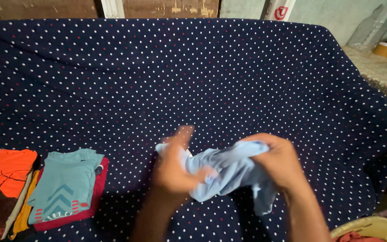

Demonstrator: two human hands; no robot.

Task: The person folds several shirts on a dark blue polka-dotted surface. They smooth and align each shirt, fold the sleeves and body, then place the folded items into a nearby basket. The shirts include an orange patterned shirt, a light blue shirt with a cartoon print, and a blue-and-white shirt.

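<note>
Both hands grip the pale blue cloth: left hand (175,166) blurred, right hand (279,162) clenched. Best pull it taut between them.

Two hands, left hand (175,168) and right hand (279,161), both closed on one light blue garment (229,172), held above the dotted cloth (193,76). One such cloth, navy with white and red dots.

Left of the blue garment: one stack of folded clothes, teal shirt (66,183) on top, one red piece (98,188) under it (edges only). Further left, one orange garment (10,170); beneath it a mustard edge and a pale edge, count uncertain.

Far right of the cloth: one roll of tape (385,49). Lower right: one yellowish basin (372,226), partly seen.
</note>
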